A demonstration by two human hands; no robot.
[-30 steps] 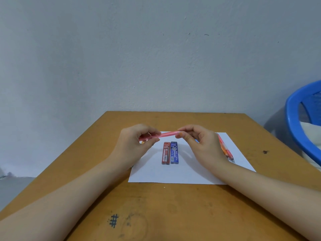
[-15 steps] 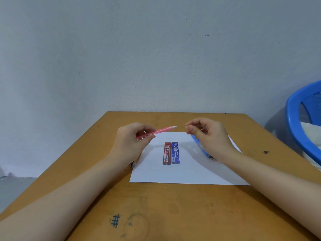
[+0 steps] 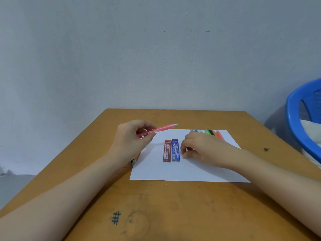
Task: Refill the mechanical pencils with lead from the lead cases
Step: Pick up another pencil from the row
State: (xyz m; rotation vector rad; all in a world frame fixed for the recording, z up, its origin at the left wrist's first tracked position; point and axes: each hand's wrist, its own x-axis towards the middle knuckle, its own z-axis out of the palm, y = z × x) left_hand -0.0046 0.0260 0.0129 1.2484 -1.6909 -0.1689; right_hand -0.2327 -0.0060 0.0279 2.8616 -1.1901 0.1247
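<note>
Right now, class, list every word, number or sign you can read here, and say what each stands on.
"2B": on the red lead case.
"05": on the blue lead case.
"PENCIL LEAD": along the blue lead case.
"#": hash sign drawn on the table.
Brand names and fine print on both cases: too blurred to read.

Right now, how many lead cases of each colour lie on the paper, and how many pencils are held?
Red lead case: 1
Blue lead case: 1
Pink pencil, in left hand: 1
Total: 3
Other pencils, partly hidden behind the right hand: uncounted.
</note>
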